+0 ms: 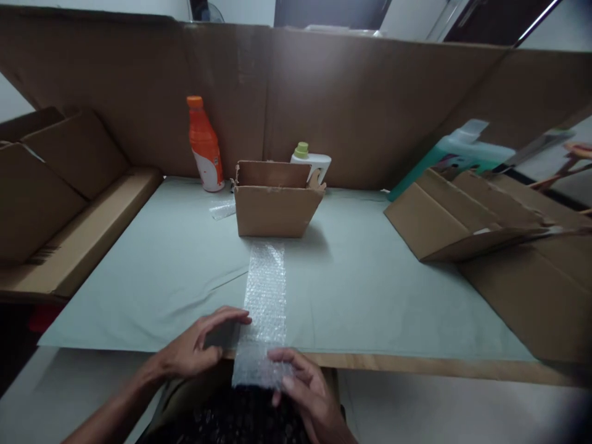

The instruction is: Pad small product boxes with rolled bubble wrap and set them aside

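A strip of bubble wrap point(265, 290) runs from the front of a small open cardboard box point(275, 211) toward me, and its near end hangs over the table edge. My right hand point(308, 388) pinches that near end at its right side, between thumb and fingers. On the left of the strip, my left hand point(201, 342) is open, its fingers stretched out and the fingertips at or just above the strip's left edge. The thumb of that hand is apart from the fingers. Whatever the box holds is hidden by its front wall.
An orange-and-white bottle point(204, 145) and a white bottle with a green cap point(314, 161) stand behind. A teal jug point(456, 154) leans at the right, behind cardboard boxes point(444, 216). More cardboard point(46, 185) lies left. A tall cardboard panel point(370, 105) closes off the back of the cloth-covered table point(370, 290).
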Demonstrator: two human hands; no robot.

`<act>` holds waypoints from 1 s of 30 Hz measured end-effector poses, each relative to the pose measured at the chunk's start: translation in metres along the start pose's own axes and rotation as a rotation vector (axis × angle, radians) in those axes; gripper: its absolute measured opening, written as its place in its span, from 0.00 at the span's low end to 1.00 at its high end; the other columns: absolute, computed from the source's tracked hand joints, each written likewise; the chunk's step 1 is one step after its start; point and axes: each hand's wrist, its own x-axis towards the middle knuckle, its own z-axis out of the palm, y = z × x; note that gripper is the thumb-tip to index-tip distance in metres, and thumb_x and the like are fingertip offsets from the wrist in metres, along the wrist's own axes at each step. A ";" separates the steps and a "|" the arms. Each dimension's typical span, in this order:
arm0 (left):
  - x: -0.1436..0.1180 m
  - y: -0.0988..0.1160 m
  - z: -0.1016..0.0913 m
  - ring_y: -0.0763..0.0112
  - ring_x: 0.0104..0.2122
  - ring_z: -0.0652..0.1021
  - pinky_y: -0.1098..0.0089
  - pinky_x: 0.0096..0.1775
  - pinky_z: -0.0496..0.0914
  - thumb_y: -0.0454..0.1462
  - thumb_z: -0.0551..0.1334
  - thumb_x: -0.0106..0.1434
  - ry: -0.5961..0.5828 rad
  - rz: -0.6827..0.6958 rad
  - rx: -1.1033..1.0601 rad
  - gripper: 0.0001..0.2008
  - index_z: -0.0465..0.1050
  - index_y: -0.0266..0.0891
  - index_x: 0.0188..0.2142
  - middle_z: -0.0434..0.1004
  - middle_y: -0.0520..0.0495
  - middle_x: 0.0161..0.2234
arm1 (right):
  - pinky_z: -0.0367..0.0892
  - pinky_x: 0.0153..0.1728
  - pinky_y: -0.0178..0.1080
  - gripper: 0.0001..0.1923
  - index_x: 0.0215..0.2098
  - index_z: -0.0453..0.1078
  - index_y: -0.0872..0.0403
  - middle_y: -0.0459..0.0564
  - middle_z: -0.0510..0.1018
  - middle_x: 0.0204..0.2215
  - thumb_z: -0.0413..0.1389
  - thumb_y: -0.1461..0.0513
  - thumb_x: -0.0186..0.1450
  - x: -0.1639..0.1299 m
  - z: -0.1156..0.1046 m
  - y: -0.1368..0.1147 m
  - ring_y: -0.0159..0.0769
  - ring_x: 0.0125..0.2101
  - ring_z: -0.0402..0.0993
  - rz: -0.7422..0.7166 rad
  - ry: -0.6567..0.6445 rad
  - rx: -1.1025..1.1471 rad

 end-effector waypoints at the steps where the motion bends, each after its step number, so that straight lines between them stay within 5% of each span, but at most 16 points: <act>1: -0.009 0.002 0.007 0.52 0.60 0.72 0.48 0.59 0.67 0.35 0.58 0.57 0.016 -0.030 -0.045 0.35 0.61 0.47 0.65 0.72 0.42 0.61 | 0.71 0.37 0.42 0.24 0.49 0.75 0.53 0.51 0.81 0.30 0.62 0.47 0.62 0.008 0.002 -0.005 0.39 0.30 0.77 -0.018 0.001 0.059; 3: -0.011 0.002 0.024 0.54 0.57 0.74 0.51 0.57 0.70 0.38 0.60 0.58 0.129 -0.081 -0.050 0.38 0.56 0.46 0.68 0.73 0.40 0.59 | 0.72 0.35 0.42 0.24 0.52 0.73 0.52 0.55 0.82 0.37 0.61 0.48 0.63 0.025 0.005 -0.013 0.42 0.35 0.79 -0.048 0.010 0.134; 6: 0.011 -0.004 0.045 0.63 0.41 0.80 0.62 0.44 0.75 0.40 0.57 0.64 0.366 -0.206 0.029 0.29 0.61 0.41 0.65 0.81 0.43 0.43 | 0.74 0.31 0.41 0.33 0.64 0.60 0.50 0.59 0.80 0.47 0.60 0.50 0.64 0.040 0.003 -0.017 0.45 0.41 0.80 -0.108 0.065 0.129; 9: 0.031 -0.013 0.052 0.68 0.29 0.76 0.67 0.35 0.71 0.39 0.55 0.65 0.465 -0.272 0.122 0.28 0.61 0.38 0.64 0.79 0.49 0.33 | 0.75 0.30 0.40 0.38 0.71 0.46 0.46 0.57 0.80 0.47 0.57 0.52 0.68 0.040 -0.006 -0.014 0.40 0.35 0.80 -0.196 0.156 -0.030; 14: 0.033 -0.017 0.052 0.69 0.30 0.77 0.68 0.36 0.70 0.37 0.55 0.63 0.457 -0.276 0.225 0.30 0.60 0.39 0.65 0.79 0.51 0.33 | 0.76 0.44 0.47 0.17 0.56 0.71 0.47 0.52 0.81 0.43 0.55 0.62 0.69 0.029 -0.017 -0.007 0.42 0.41 0.79 -0.534 0.234 -0.711; 19: 0.027 -0.019 0.055 0.68 0.29 0.76 0.68 0.35 0.71 0.37 0.54 0.64 0.492 -0.243 0.293 0.27 0.62 0.39 0.64 0.78 0.51 0.31 | 0.71 0.53 0.55 0.24 0.58 0.68 0.48 0.55 0.76 0.56 0.55 0.69 0.65 0.038 -0.011 -0.004 0.48 0.55 0.71 -0.767 0.158 -1.194; 23: 0.024 -0.018 0.053 0.66 0.32 0.77 0.65 0.38 0.73 0.37 0.55 0.66 0.509 -0.195 0.313 0.23 0.67 0.38 0.60 0.78 0.47 0.34 | 0.71 0.50 0.53 0.19 0.52 0.72 0.51 0.55 0.77 0.54 0.52 0.71 0.66 0.049 -0.010 -0.001 0.48 0.55 0.70 -0.789 0.172 -1.318; 28: 0.013 -0.009 0.049 0.56 0.55 0.72 0.55 0.55 0.70 0.35 0.60 0.64 0.474 0.098 0.376 0.24 0.67 0.40 0.60 0.72 0.38 0.56 | 0.72 0.44 0.48 0.14 0.46 0.74 0.51 0.52 0.83 0.43 0.51 0.70 0.70 0.057 -0.012 -0.002 0.44 0.46 0.77 -0.847 0.149 -1.250; 30: 0.010 -0.009 0.051 0.57 0.54 0.73 0.55 0.54 0.71 0.33 0.60 0.64 0.426 0.150 0.366 0.24 0.67 0.41 0.60 0.74 0.39 0.54 | 0.73 0.40 0.46 0.11 0.45 0.74 0.52 0.51 0.83 0.38 0.50 0.68 0.71 0.060 -0.011 -0.006 0.41 0.39 0.78 -0.796 0.129 -1.182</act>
